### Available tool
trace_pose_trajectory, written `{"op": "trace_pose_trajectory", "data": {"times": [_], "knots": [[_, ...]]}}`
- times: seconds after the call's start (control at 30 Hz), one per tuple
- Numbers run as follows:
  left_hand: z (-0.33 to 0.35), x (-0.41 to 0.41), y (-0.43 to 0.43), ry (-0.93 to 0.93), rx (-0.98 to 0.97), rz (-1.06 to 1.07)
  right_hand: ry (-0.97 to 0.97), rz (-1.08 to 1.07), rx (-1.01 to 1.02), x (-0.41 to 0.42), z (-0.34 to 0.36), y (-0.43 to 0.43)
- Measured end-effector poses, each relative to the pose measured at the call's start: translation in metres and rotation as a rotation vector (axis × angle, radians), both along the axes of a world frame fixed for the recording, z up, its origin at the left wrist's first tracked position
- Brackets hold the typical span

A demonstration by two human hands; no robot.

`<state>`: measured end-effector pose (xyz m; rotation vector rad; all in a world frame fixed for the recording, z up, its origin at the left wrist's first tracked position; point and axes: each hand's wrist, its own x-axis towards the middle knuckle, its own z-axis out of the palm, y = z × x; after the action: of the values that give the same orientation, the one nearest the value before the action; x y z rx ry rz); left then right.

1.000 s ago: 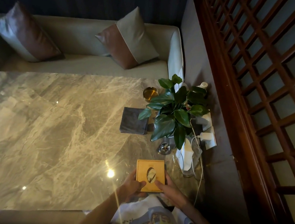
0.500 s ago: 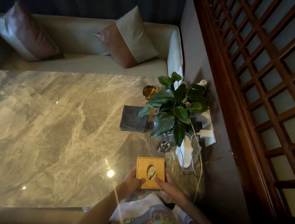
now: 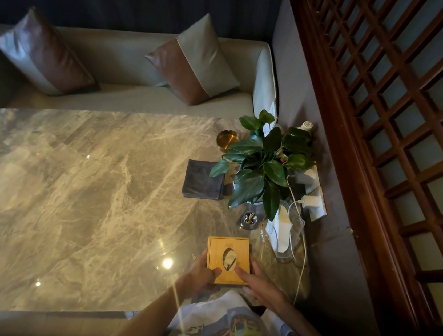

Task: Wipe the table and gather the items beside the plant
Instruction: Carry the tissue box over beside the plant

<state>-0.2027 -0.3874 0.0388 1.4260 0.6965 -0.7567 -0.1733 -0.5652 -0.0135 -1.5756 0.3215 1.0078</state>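
Note:
A square wooden tissue box with an oval opening lies on the marble table near its front right edge. My left hand grips its near left corner and my right hand its near right corner. Beyond it stands a potted green plant. A folded dark grey cloth lies left of the plant. A gold ashtray sits behind the cloth. A small glass toothpick holder stands in front of the plant. A clear holder with white paper is to the box's right.
A white charger and cable hang from wall sockets right of the plant. A white bottle stands behind the plant. A sofa with two cushions runs along the table's far side. A wooden lattice screen borders the right.
Both hands have stayed on the wooden tissue box, which has shifted only slightly away from me toward the plant. Nothing else on the table has moved.

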Motion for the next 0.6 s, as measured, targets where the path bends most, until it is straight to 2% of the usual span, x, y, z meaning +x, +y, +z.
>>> {"op": "trace_pose_trajectory", "data": {"times": [0.17, 0.37, 0.6], "knots": [[-0.002, -0.002, 0.0, 0.024, 0.013, 0.061, 0.001, -0.013, 0.006, -0.002, 0.0, -0.002], [-0.002, -0.003, 0.002, 0.007, 0.058, 0.076, -0.146, 0.028, -0.14, 0.003, -0.012, -0.008], [-0.001, -0.004, 0.004, -0.014, 0.056, 0.027, -0.136, 0.071, -0.207, 0.003, -0.044, -0.013]]}}
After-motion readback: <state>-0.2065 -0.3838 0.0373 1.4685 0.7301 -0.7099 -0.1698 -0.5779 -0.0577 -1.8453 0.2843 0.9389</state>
